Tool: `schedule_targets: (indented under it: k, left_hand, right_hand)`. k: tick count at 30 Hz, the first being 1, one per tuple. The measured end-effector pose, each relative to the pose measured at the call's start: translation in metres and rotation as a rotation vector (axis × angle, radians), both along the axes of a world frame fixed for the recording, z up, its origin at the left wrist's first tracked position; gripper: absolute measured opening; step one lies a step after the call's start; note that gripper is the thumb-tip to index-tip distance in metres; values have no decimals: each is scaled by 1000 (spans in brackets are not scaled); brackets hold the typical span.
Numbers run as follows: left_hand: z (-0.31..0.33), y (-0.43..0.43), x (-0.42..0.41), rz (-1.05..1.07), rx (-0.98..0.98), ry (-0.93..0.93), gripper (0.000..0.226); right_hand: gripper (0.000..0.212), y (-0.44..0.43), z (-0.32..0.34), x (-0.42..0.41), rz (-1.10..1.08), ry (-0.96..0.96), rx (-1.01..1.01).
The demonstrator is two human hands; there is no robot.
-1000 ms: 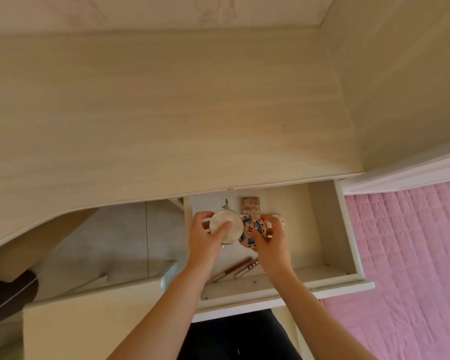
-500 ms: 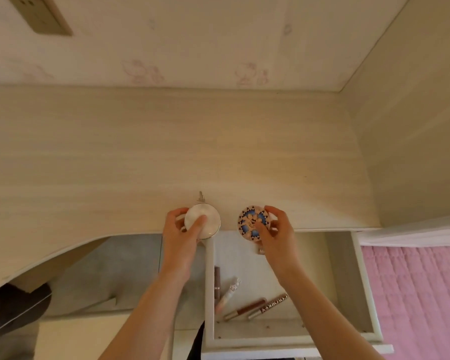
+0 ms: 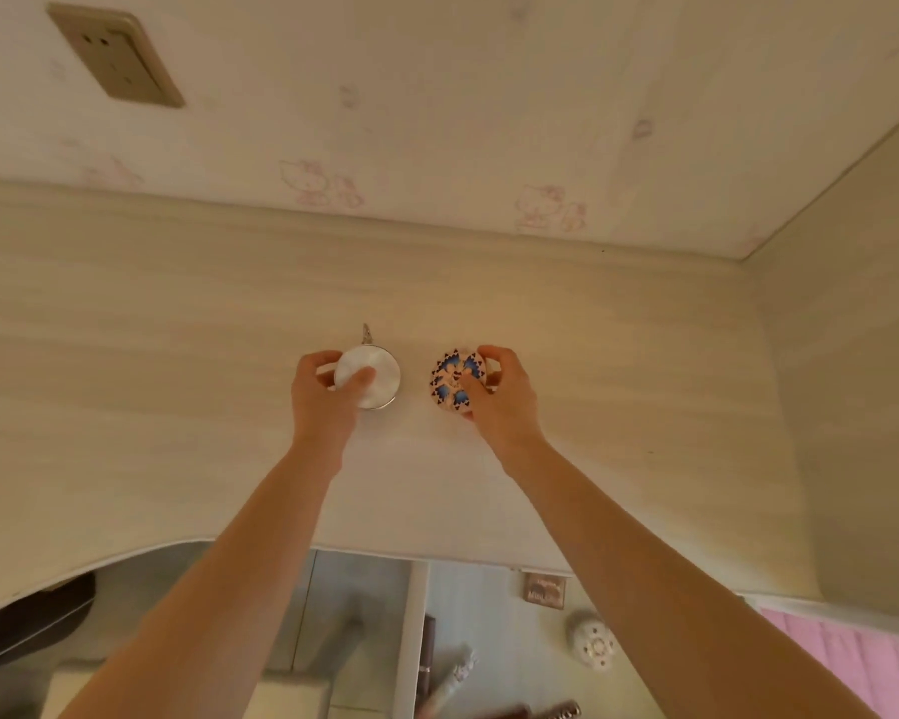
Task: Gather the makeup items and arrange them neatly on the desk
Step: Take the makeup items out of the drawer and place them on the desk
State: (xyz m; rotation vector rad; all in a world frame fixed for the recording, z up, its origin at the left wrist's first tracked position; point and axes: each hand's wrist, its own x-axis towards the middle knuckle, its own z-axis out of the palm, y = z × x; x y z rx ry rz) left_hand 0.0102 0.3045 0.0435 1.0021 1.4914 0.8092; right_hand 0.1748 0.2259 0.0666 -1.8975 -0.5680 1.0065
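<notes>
Both hands are out over the pale wood-grain bench [image 3: 177, 381], mid-surface, well back from its front edge. The left hand [image 3: 328, 391] grasps a round white pearly compact with a silver rim [image 3: 372, 378], thumb across the lid and fingers curled round its left side. The compact's disc faces up; its small silver clasp [image 3: 366, 332] points away, toward the wall. The right hand [image 3: 499, 397] grasps a round compact patterned in blue and pink [image 3: 455, 381] by its right edge, patterned face up and tipped slightly. Both are round, with no long axis. The two compacts sit side by side, near but apart. Whether either touches the bench, cannot tell. Below, an open drawer [image 3: 416, 640] holds a small brown square box [image 3: 543, 590] and a white ornate round case [image 3: 595, 647].
</notes>
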Motion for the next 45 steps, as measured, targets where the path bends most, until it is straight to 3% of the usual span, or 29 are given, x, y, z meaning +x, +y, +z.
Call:
schedule_targets:
  k: [9,22,32,36,40,45]
  left_hand:
    - [-13,37,-3,-46,-13,123,51]
    - [-16,50,8,-160,42,365,35]
    - [-26,54,12,-173,61,494,36]
    - [-23,52,9,-202,72,511,52]
    - [-15,32,4,-237,211,580,54]
    - [-1,-18,-14,-438,500,666,48]
  right_hand:
    - [36,37,-21,-1,30,12,-45]
    - [31,58,-42,12,238,-319,-217]
    - [22,59,-47,15,223,-381,-243]
    - [33,47,-35,13,247,-388,-214]
    - [40,16,-18,14,341,-482,-178]
    - [43,-45,-10,13,405,-572,-219]
